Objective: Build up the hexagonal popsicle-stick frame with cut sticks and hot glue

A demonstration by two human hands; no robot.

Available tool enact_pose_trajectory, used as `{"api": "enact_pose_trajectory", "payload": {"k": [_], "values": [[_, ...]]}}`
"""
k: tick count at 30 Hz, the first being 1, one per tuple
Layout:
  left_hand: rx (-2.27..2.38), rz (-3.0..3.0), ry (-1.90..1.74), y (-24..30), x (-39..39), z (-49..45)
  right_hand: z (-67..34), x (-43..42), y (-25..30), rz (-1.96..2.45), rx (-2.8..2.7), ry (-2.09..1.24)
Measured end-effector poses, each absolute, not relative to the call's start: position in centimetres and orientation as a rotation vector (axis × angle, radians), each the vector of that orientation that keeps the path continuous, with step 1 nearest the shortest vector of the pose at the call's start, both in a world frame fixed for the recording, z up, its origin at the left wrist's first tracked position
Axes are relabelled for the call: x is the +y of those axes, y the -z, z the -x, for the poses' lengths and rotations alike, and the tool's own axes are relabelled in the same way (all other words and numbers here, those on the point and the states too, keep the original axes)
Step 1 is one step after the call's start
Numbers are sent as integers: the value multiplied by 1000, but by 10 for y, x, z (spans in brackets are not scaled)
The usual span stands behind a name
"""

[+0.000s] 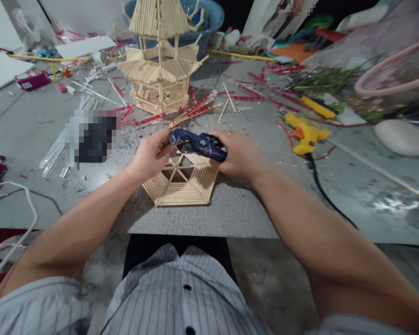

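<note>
My right hand [239,152] is closed around a dark blue hand cutter [204,145], held level above the table. My left hand [152,153] is pinched at the cutter's left end, beside its dark blade; what the fingertips hold is hidden. Below the cutter, a flat hexagonal frame of thin wooden sticks [183,200] lies on the table, with stick rows around an open middle crossed by spokes. Both hands cover parts of its far side. Further back stands a tiered stick pagoda [158,70] with upturned roof corners.
A yellow glue gun [305,135] with a black cord lies right, near a white rounded object [403,137]. Clear glue sticks [57,144] and a blurred dark object [96,137] lie left. Red-and-clear wrappers [195,108] litter the middle. Behind the pagoda is a blue basin [212,23].
</note>
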State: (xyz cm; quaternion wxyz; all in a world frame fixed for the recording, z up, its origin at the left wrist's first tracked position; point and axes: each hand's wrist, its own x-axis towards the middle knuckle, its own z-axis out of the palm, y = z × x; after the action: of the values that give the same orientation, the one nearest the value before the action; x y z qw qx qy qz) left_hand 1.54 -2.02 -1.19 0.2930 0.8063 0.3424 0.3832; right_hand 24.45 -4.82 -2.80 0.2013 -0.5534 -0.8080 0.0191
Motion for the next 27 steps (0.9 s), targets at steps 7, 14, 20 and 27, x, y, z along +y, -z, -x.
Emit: {"api": "enact_pose_trajectory", "payload": {"k": [7,14,20,27], "values": [[907,-2137,-1022,12,-21,-16,-245,-48,31,1543,-2232,-41],[763,-2195,-1062,14,-20,-15,-241,-51,28,1618,-2241,-20],[690,-2245,-1153,18,-15,-15,-237,-55,21,1705,-2282,-37],[691,-2260,-1190,18,-16,-15,-236,-55,20,1731,-2279,-24]]}}
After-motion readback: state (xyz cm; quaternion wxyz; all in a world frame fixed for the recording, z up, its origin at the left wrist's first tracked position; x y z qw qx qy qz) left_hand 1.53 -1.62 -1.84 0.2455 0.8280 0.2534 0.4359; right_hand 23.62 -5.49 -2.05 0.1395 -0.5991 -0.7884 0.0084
